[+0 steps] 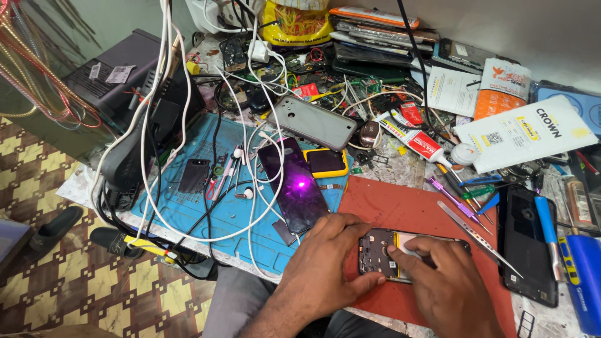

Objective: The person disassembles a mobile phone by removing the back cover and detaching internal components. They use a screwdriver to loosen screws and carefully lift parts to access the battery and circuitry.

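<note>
We are sitting at a messy surface (pixel 400 166) that is holding lots of phone parts and white cables. A big blue rubber mat (pixel 206 213) is lying on its left part, and a red rubber mat (pixel 400 206) is lying on the right part, nearer to us. A dark glass phone with a purple glow (pixel 297 184) is resting on the blue mat, and a grey plastic phone cover (pixel 316 122) is lying just behind it. An opened black phone with its back taken off (pixel 382 250) is lying on the red mat, near its front edge. Our left hand (pixel 325 263) is curling around the opened phone's left end, pinching it with thumb and fingers. Our right hand (pixel 447 288) is pressing fingertips down on the opened phone's top. Thin silver metal tweezers (pixel 479 238) are lying just right of our hands.
</note>
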